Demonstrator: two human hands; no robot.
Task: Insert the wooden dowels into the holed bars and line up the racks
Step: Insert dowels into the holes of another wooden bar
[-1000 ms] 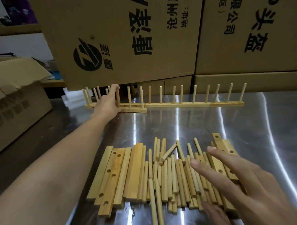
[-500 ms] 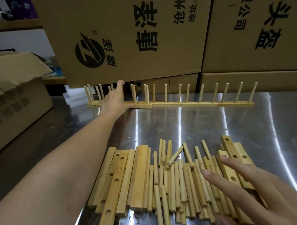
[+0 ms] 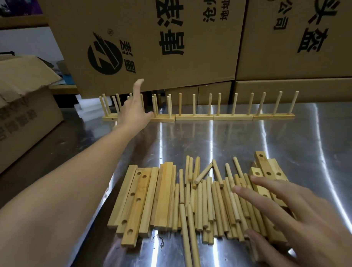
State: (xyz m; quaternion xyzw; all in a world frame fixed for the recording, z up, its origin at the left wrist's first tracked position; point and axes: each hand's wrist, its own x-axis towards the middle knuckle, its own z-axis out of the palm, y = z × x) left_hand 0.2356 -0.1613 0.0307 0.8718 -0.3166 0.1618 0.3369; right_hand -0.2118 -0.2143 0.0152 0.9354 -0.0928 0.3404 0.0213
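A row of finished racks, bars with upright dowels, runs along the back of the steel table. My left hand reaches to the row's left end, fingers straight and pointing up among the dowels, thumb by the bar. Near me lies a pile of loose dowels, with holed bars to its left and more bars to its right. My right hand hovers flat over the pile's right part with fingers spread, holding nothing.
Large printed cardboard boxes stand right behind the racks. An open carton sits at the left past the table edge. Bare steel lies between the pile and the racks.
My left hand has let go of the leftmost rack and its fingers have straightened upward. My right hand stays spread over the pile. The view has tilted up slightly.
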